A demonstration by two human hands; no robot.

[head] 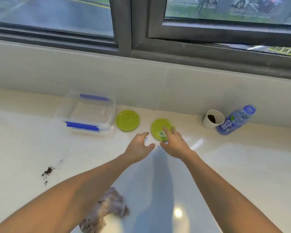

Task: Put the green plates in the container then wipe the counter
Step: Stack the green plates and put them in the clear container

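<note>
Right hand spreads open fingers over the round green plate's near edge; left hand open beside it on bare white counter.

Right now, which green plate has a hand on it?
The right-hand plate, nearer the cup: the right hand rests on it. The plate beside the container is untouched.

The surface is looking like polished pale stone, glossy enough to be mirroring the window and a ceiling light. The container is showing as clear, smooth plastic with opaque blue plastic clips. Both green plates are appearing translucent and shiny, plastic or glass. The cloth is lying crumpled, soft and fuzzy-looking, matt. The cup is looking matt off-white. The bottle is gleaming as clear blue plastic with a glossy label. Dark, crumbly grains are lying scattered.
</note>
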